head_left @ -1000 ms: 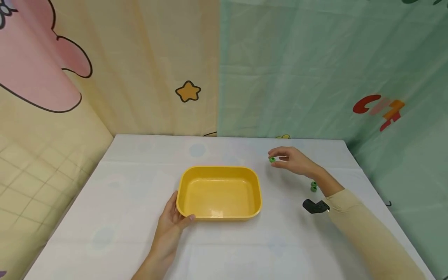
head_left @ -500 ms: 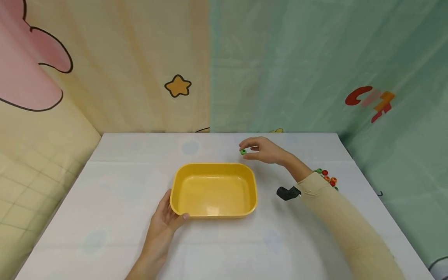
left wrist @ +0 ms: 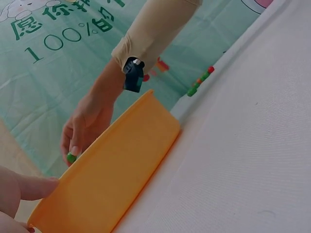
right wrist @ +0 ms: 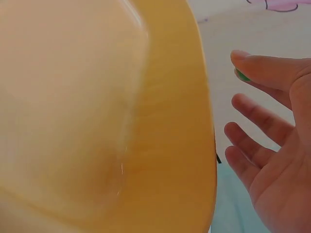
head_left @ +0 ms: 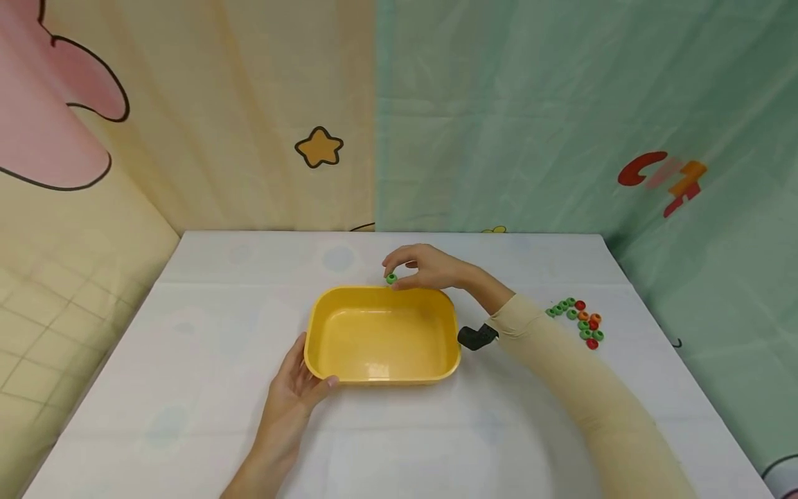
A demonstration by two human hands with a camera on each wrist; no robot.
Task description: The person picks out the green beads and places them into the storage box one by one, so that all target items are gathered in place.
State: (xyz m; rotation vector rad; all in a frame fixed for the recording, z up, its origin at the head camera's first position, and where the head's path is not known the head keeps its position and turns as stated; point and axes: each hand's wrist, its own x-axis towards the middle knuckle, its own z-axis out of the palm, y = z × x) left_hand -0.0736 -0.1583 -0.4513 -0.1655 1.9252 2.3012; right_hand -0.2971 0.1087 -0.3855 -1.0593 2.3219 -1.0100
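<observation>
A yellow rectangular tray stands on the white table, its inside bare. My left hand grips its near-left corner, thumb over the rim; in the left wrist view the thumb lies on the rim. Above the tray's far rim, my right hand pinches a small green bead between thumb and finger. In the right wrist view the green bead is mostly hidden behind the thumb, and the other fingers are spread apart.
Several green, red and orange beads lie in a loose group at the table's right. A black device is fixed at the right wrist, over the tray's right edge. Printed curtains hang behind the white table.
My right hand has moved left with the green bead, from right of the tray to over its far rim. The bead group has come into view from behind the sleeve. My left hand keeps its grip.
</observation>
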